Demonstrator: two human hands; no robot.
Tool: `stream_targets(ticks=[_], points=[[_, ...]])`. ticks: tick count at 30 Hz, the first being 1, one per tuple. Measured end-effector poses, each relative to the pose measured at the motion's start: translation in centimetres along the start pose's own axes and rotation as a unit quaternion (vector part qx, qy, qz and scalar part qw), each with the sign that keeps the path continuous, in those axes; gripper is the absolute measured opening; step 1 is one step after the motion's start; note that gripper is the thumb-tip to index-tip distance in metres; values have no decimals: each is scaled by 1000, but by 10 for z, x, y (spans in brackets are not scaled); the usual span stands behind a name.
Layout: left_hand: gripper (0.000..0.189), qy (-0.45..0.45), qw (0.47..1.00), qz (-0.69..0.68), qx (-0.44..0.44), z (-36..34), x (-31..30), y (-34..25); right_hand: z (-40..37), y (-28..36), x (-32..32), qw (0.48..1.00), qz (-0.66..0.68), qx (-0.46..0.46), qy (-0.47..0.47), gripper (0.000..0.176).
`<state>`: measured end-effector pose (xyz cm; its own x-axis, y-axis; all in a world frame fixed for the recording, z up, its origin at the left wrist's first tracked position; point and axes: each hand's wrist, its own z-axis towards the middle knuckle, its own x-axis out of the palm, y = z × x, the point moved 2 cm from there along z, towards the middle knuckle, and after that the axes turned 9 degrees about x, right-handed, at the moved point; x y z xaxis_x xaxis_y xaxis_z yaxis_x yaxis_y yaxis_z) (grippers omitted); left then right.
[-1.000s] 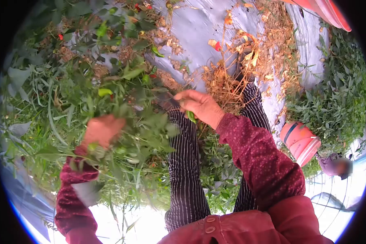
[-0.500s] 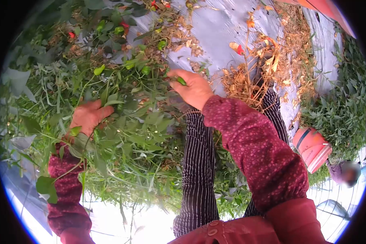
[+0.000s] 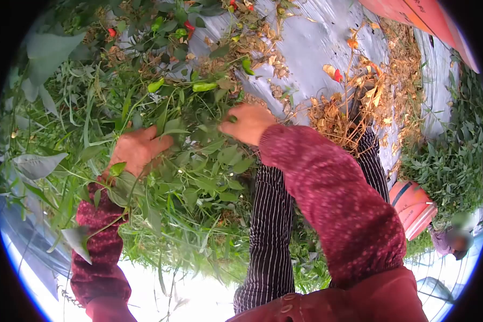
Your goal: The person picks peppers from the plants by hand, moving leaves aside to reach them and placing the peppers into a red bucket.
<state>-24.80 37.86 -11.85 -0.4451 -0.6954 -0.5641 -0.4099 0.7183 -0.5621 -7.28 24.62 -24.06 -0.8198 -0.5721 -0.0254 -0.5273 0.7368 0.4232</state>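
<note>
1. Two hands, in two maroon sleeves, with the silver sheet [image 3: 306, 43] as landmark.
2. Left hand [image 3: 137, 150]: reaches in among leaves, well left of the sheet. Shows the thumb apart from the fingers, with several fingertips hidden; cannot tell whether gripping a stem.
3. Right hand [image 3: 247, 123]: lies just below the sheet's lower left edge. Curls closed on one green pepper [image 3: 233, 119], mostly hidden, with only a small bit showing at the fingertips.
4. One leafy mass of pepper plants [image 3: 209, 166]: spreads left of and below the sheet, filling the gap between both hands.
5. At least five more green peppers: two above the hands, left of the sheet; one on the sheet's left part; two farther up, by its upper left edge.
6. At least four red peppers [image 3: 111, 33] in the upper foliage: all left of the sheet or along its upper left edge.
7. One dried plant [image 3: 333, 115]: stands over the sheet's lower right part, with one more red pepper near its top.
8. Two red buckets [image 3: 412, 209]: one below and right of the sheet, one at its upper right, cut off by the view.
9. Two striped trouser legs [image 3: 271, 236]: extend below the sheet.
10. One other person [image 3: 443, 240]: small, blurred, far below and right of the sheet.
</note>
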Motion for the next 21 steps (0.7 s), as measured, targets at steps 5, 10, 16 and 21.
stream_targets(ticks=[5, 10, 16, 21], points=[[37, -24, 999, -18, 15, 7, -3, -9, -42, -15, 10, 964, 242, -65, 84, 45], [37, -58, 998, -4, 26, 9, 5, -17, -63, -46, -5, 801, 597, 13, 35, 19], [40, -98, 994, -35, 15, 11, 14, -29, -57, -48, -43, 802, 592, 2, -81, 21], [37, -97, 994, -29, 36, 9, 27, -38, -5, 4, -60, 977, 144, -80, -134, 25]])
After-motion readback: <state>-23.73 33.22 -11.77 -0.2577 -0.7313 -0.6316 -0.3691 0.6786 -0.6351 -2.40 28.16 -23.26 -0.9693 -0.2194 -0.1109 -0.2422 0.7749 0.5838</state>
